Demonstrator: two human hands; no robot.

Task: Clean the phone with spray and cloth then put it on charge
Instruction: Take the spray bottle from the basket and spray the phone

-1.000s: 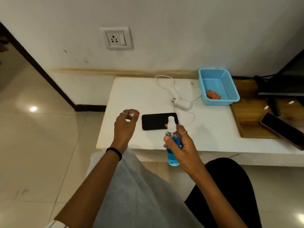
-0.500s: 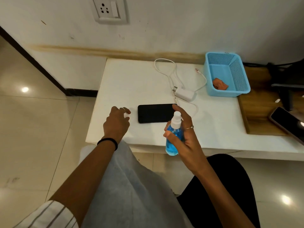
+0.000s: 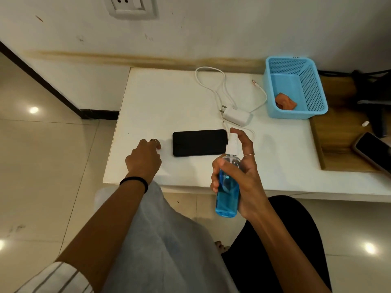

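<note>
A black phone (image 3: pixel 200 142) lies face up on the white table (image 3: pixel 160 102). My right hand (image 3: pixel 245 176) grips a clear spray bottle of blue liquid (image 3: pixel 227 195) just in front of the phone's right end, with the forefinger raised over the white nozzle. My left hand (image 3: pixel 143 159) rests knuckles-up on the table left of the phone, fingertips curled down and hidden. A white charger plug (image 3: pixel 236 116) with its looped cable (image 3: pixel 211 81) lies behind the phone. An orange cloth (image 3: pixel 285 102) sits in the blue basket (image 3: pixel 315 89).
A wall socket (image 3: pixel 131 6) is above the table at the top. To the right a wooden board (image 3: pixel 338 144) carries a second phone (image 3: pixel 372 153). My knees are below the table's front edge; tiled floor lies to the left.
My left hand has dropped from a raised pinch on a small white piece down onto the table beside the phone. The bottle has come closer to the phone, with the forefinger now lifted over the nozzle.
</note>
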